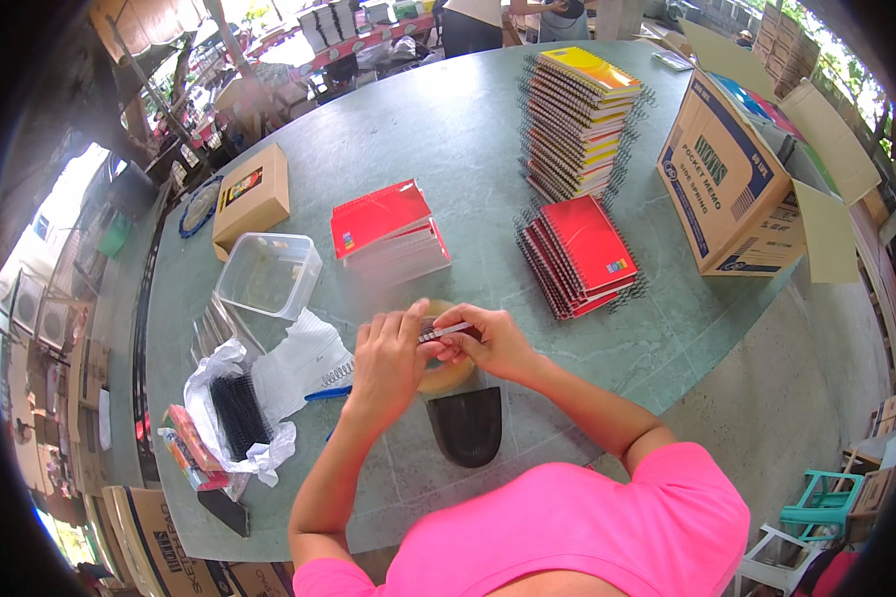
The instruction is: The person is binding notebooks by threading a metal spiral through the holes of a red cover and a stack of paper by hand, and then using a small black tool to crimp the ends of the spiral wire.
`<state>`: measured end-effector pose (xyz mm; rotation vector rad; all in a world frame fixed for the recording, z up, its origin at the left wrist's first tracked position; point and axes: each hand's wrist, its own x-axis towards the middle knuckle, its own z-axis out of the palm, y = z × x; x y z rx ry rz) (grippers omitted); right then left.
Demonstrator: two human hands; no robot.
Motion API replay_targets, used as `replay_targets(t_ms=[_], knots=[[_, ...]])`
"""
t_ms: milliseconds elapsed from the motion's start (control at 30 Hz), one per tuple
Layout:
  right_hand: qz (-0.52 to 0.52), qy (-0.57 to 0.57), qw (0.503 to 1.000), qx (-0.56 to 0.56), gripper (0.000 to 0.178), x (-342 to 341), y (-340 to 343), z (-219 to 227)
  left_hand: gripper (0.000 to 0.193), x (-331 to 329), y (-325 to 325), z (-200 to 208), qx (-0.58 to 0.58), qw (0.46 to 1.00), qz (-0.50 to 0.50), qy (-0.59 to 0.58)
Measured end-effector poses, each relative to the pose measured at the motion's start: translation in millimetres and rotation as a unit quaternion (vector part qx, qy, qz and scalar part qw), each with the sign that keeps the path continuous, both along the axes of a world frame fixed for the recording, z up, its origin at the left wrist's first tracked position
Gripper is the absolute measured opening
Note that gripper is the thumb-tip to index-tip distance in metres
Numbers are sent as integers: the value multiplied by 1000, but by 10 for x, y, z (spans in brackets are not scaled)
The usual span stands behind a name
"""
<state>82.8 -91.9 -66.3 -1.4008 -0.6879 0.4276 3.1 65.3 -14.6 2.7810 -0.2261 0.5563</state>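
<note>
Wire-bound and thin, one notebook is clamped by the fingers of both left hand and right hand, between them, its visible edge running across and rising rightward. Below is a tape roll; beyond, red notebooks.

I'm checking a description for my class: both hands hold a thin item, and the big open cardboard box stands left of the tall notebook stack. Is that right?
Not quite: the head view shows the big open cardboard box right of the tall notebook stack. The left hand and right hand do hold a thin item.
</note>
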Motion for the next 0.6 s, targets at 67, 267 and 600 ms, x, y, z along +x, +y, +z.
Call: replay_targets(t_ms=[67, 267, 600], knots=[[-20, -44, 999, -9, 18, 4, 15, -26, 24, -35, 67, 41, 27, 999, -5, 33], [15, -18, 999, -45, 15, -11, 46, 1, 27, -38, 57, 70, 67, 998, 17, 5], [-6, -47, 999, 3, 15, -12, 75, -79, 22, -34, 37, 81, 41, 999, 9, -21]])
